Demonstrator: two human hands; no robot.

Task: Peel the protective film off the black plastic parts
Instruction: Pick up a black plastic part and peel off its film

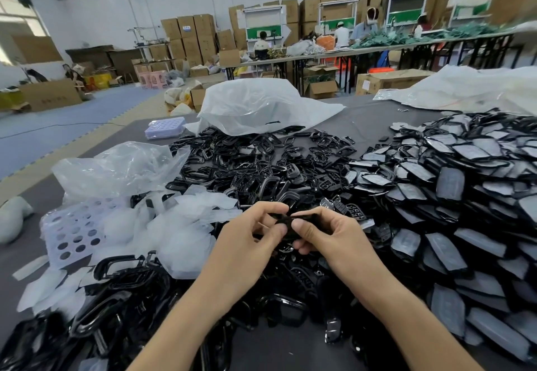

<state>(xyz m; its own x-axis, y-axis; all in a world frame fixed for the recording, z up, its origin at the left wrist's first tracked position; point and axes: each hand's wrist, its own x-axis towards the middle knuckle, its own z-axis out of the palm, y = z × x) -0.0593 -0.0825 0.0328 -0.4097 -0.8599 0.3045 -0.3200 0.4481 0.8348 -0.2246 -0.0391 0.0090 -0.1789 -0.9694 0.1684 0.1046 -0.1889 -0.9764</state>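
Right now, in the head view, both hands meet above the middle of the desk [366, 120], toward its near edge. The left hand [247, 243] and the right hand [334, 240] each have their fingers [305, 229] curled in with the thumbs on top. Between them they pinch one small black part [286, 224]. The part sits right at the fingertips and is mostly hidden by them, so I cannot tell whether its film is on or off.

Along the right edge of the desk lies a heap of covered parts [465, 184], each with a pale grey film on its face. Toward the far edge spreads a heap of black frames [255, 161], partly under a white bag [255, 103]. Just left of the hands lies a mound of loose film [186, 225]. Beside it are a lilac tray [72, 234] with round holes and a crumpled clear bag [116, 167]. More dark frames crowd the near left corner.
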